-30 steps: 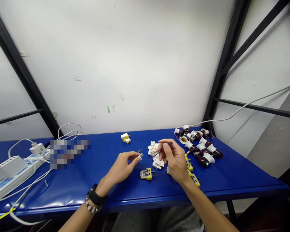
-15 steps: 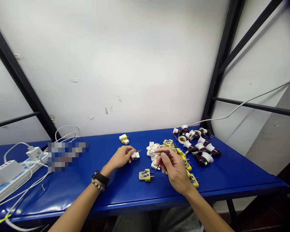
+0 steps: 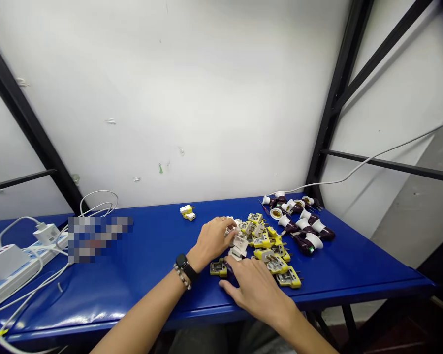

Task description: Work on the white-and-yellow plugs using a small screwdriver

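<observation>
White plug pieces [image 3: 239, 242]: heaped on blue table [image 3: 140, 260], left of yellow plug halves [image 3: 261, 241].
Picking: I'd judge a light edge pinch best, one piece, neighbours undisturbed.
Left hand [image 3: 214, 238]: on the white heap, thumb and index slightly apart; can't tell if I've pinched anything.
Right hand [image 3: 256, 282]: thumb and index spread beside lone yellow half [image 3: 217, 268]; other fingers hidden, any grip unclear.

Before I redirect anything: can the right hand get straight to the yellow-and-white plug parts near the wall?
Probably not straight: the left hand, at the white pieces, lies between the right hand and those plug parts. Reaching over might work.
</observation>
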`<state>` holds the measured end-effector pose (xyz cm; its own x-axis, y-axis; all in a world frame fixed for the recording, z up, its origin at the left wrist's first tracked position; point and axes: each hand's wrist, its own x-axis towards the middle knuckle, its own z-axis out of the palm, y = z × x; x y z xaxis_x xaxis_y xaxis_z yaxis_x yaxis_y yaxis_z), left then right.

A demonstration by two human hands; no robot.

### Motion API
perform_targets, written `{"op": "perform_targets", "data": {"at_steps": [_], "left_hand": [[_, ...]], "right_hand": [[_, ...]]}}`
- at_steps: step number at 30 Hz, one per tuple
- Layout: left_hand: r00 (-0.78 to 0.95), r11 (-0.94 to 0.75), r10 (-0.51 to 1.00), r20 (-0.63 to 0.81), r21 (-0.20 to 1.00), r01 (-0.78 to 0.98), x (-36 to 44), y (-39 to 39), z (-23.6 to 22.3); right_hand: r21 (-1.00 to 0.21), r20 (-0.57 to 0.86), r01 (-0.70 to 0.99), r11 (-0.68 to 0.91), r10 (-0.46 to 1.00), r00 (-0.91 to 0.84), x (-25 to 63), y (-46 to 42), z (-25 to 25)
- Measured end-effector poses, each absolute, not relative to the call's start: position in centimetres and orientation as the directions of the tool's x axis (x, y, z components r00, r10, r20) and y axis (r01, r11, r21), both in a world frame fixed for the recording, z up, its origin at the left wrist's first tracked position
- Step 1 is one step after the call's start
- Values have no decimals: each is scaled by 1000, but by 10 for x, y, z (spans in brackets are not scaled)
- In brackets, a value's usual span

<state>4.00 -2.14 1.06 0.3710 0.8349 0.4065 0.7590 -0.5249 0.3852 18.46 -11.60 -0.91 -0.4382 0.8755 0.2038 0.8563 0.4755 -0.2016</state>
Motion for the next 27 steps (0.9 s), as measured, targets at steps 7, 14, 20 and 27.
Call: {"op": "perform_targets", "data": {"at_steps": [7, 14, 20, 27], "left_hand": [[334, -502, 837, 434, 362, 786, 19, -31, 7], [166, -349, 894, 416, 414, 841, -38, -28, 11], [-30, -151, 923, 384, 431, 890, -90, -4, 9], [-53, -84, 939, 339, 378, 922, -110, 19, -9]], "right_hand": [[-177, 243, 861, 477, 869, -431, 179, -109, -11], [-348, 327, 841, 414, 895, -305, 200, -113, 15], [-340, 404, 940, 18, 906, 128, 272, -75, 53], [-413, 253, 909, 58, 966, 54, 296, -45, 30]]}}
